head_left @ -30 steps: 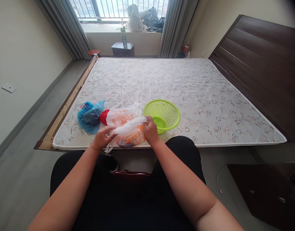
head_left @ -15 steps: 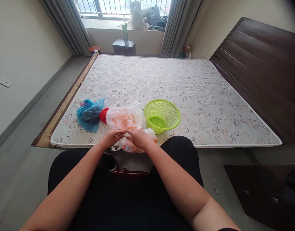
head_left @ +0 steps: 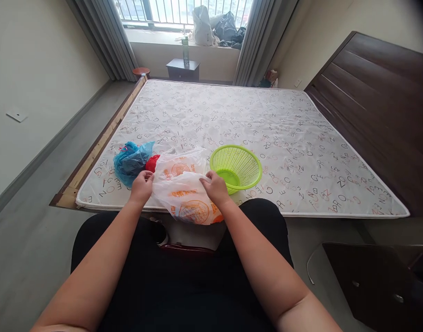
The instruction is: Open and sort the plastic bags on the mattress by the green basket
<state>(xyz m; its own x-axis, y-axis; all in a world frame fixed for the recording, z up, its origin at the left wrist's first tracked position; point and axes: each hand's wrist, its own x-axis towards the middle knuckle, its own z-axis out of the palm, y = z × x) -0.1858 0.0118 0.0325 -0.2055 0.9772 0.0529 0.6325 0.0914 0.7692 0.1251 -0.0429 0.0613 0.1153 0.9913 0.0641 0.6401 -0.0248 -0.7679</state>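
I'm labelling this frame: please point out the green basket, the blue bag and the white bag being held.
green basket (head_left: 246, 162): head view, on its far mesh wall.
blue bag (head_left: 130, 160): head view, on its crumpled middle.
white bag (head_left: 184, 193): head view, on the flat plastic between both hands.

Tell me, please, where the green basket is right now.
The green basket sits on the mattress near its front edge, just beyond the right hand, right of the white bag.

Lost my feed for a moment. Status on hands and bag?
Left hand and right hand grip the white printed bag, spread flat at the mattress edge. Green basket beside right hand; blue bag left.
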